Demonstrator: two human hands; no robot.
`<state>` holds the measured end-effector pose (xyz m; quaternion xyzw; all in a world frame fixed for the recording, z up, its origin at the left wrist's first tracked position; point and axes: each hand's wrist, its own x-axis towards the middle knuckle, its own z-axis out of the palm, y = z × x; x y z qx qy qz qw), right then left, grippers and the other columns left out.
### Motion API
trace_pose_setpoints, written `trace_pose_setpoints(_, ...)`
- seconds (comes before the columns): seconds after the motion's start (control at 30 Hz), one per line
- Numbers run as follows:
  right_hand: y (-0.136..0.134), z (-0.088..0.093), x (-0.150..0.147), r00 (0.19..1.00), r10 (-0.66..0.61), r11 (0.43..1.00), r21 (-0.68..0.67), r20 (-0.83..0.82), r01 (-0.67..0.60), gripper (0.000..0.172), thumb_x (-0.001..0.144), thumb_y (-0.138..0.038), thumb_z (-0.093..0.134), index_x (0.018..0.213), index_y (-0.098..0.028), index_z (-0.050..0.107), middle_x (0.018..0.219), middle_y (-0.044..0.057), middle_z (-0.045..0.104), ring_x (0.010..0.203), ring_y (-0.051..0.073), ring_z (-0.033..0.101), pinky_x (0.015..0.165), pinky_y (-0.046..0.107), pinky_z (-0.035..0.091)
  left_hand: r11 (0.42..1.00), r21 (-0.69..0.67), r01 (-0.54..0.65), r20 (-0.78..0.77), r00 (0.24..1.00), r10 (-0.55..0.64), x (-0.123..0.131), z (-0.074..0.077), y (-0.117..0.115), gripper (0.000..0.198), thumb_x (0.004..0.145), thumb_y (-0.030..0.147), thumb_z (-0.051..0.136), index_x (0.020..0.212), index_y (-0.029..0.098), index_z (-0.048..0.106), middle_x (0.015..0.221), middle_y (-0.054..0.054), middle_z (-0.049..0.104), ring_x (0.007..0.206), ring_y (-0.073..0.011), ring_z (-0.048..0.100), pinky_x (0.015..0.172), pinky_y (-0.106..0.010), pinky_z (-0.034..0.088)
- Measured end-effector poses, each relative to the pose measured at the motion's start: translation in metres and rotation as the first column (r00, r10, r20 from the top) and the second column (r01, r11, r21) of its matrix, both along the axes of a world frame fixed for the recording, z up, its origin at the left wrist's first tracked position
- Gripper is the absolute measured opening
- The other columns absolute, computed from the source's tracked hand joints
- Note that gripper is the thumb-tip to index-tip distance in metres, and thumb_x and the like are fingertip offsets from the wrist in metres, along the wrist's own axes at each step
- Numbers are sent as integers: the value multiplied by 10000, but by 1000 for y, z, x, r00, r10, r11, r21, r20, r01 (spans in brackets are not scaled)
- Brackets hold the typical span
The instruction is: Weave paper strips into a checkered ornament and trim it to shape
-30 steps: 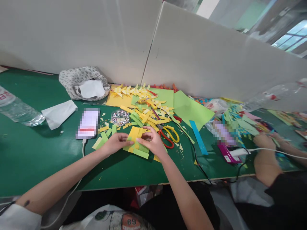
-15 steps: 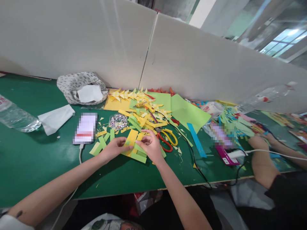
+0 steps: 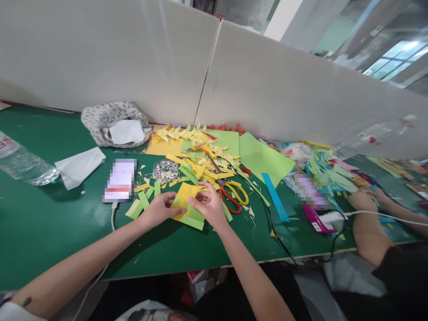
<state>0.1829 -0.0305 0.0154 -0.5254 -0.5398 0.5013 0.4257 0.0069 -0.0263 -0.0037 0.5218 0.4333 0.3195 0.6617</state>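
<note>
Yellow and green paper strips [image 3: 185,194], woven together, lie between my hands near the table's front edge. My left hand [image 3: 164,207] pinches the left side of the strips between thumb and fingers. On the right side, my right hand [image 3: 206,203] closes on the same strips, its thumb on top. Just right of that hand lie scissors [image 3: 236,196] with one red and one yellow handle. Loose green strips [image 3: 142,201] are to the left, and a pile of cut yellow strips [image 3: 200,168] lies behind the hands.
A phone [image 3: 120,180] on a cable and a water bottle [image 3: 26,160] are at left, a patterned cloth bag [image 3: 115,113] behind. Green paper sheets [image 3: 267,160], a blue strip [image 3: 276,196], a black cord and a magenta device [image 3: 316,218] are right. A co-worker's hands [image 3: 366,203] work farther right.
The yellow strips have come together, closing the gap that showed between them. My hands stay in nearly the same place.
</note>
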Motion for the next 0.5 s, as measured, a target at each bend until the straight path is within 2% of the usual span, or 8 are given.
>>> trace_pose_setpoints(0.1,0,0,0,998,44,998,-32,-48,-46,615,622,-288,741,1142,-240,415,829,24,678,758,188,661,684,305,525,999,47,11,-59,998,-8,1,-2,-1,379,633,355,713,927,170,561,756,-14,677,710,-189,647,640,-279,488)
trace_pose_setpoints(0.2,0,-1,0,999,41,999,-10,-35,-42,600,642,-279,726,1152,-237,414,810,24,684,754,194,664,679,313,526,994,105,10,-93,996,0,2,-1,-1,350,646,384,697,892,171,568,795,-23,669,721,-181,633,637,-267,474)
trace_pose_setpoints(0.27,0,-1,1,999,44,999,-4,-19,-44,598,645,-281,723,1157,-236,415,810,26,684,757,194,663,673,312,527,991,131,-36,-74,996,46,1,2,0,317,673,408,669,865,170,584,835,-30,663,761,-175,622,673,-265,470)
trace_pose_setpoints(0.4,0,-3,2,996,73,997,12,44,-74,597,642,-301,724,1153,-232,421,801,21,681,727,184,658,661,308,525,984,111,-140,-137,978,154,-2,6,4,330,676,475,643,777,161,630,703,-9,633,645,-138,575,585,-234,445)
trace_pose_setpoints(0.5,0,-4,2,993,91,995,23,78,-93,596,657,-309,709,1167,-232,411,799,17,676,718,179,655,671,317,527,987,54,-152,-149,976,158,-3,7,4,350,634,485,678,759,159,656,640,5,618,587,-119,543,554,-223,438)
